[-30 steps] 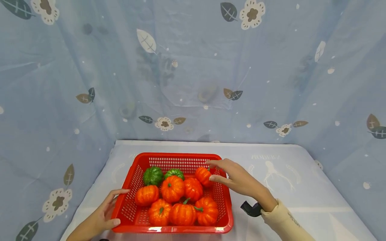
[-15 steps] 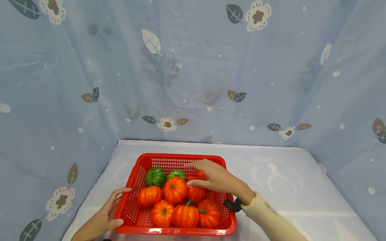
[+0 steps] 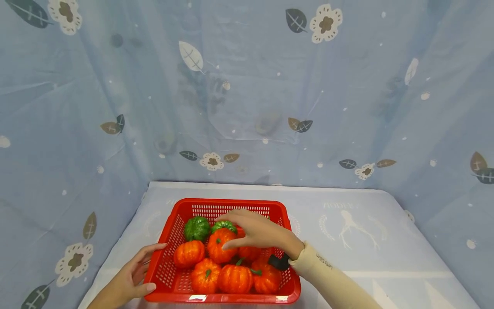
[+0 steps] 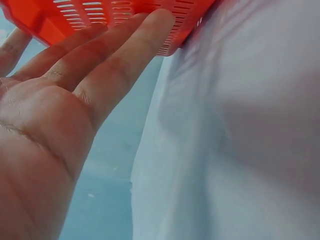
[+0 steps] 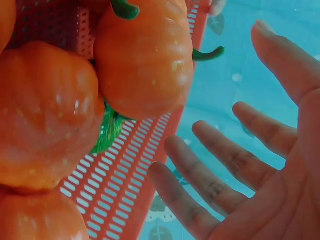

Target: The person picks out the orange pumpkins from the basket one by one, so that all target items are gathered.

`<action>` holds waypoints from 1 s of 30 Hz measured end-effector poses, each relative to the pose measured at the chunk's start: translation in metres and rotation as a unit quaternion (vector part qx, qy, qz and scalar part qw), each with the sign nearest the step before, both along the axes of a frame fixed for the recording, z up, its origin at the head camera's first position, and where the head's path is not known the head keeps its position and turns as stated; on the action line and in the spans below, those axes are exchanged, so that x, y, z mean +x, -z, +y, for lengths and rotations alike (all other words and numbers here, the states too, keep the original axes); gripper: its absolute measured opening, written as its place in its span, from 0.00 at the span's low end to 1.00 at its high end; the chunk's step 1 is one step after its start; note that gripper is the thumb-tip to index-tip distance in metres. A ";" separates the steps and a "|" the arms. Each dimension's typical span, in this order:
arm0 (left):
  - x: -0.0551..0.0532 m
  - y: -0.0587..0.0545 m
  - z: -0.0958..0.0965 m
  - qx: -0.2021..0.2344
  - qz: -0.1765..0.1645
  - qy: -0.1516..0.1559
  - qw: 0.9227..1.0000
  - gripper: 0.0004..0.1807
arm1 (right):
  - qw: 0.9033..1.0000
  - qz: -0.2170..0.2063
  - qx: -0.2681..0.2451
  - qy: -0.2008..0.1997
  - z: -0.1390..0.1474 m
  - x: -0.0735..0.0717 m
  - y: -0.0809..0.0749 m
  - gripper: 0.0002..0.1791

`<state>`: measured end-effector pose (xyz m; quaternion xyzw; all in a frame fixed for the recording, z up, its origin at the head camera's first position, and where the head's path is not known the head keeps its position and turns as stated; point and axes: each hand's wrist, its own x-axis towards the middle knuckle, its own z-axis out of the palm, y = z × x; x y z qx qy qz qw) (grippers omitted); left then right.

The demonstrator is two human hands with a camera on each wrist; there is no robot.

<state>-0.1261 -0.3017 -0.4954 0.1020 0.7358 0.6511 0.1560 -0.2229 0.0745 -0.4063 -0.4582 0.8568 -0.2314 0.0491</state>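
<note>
A red plastic basket [image 3: 167, 227] holds several small orange pumpkins [image 3: 235, 278] and green ones, one at the back left [image 3: 197, 228]. My left hand [image 3: 133, 272] rests against the basket's left side, thumb at the front corner. In the left wrist view the fingers [image 4: 125, 62] lie nearly straight against the slotted wall. Over the basket, my right hand [image 3: 252, 229] reaches in with thumb and fingers spread, near an upper orange pumpkin [image 3: 218, 249] and the second green pumpkin [image 3: 223, 225]. The right wrist view shows the palm [image 5: 280, 200] apart from the pumpkins, holding nothing.
The basket stands on a table with a pale printed cloth [image 3: 359, 240]. A blue curtain [image 3: 247, 107] with flowers and leaves hangs behind the table and along both sides. A dark strap [image 3: 278, 262] is at my right wrist.
My right hand has moved left across the basket, from the right-hand pumpkin toward the middle, staying spread. The left hand keeps its place on the basket's side.
</note>
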 end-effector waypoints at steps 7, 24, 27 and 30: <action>0.000 -0.004 -0.002 -0.015 -0.014 -0.004 1.000 0.41 | 0.999 -0.004 0.046 -0.010 -0.009 0.001 0.008 0.42; -0.003 -0.006 -0.003 -0.024 -0.013 0.010 1.000 0.40 | 0.996 -0.018 0.082 -0.021 -0.020 -0.007 0.020 0.41; -0.004 -0.006 -0.002 -0.029 -0.004 0.005 1.000 0.41 | 0.996 -0.020 0.090 -0.013 -0.021 -0.006 0.021 0.42; -0.005 -0.005 -0.002 -0.029 0.002 0.003 1.000 0.41 | 0.996 -0.023 0.087 -0.009 -0.022 -0.006 0.022 0.42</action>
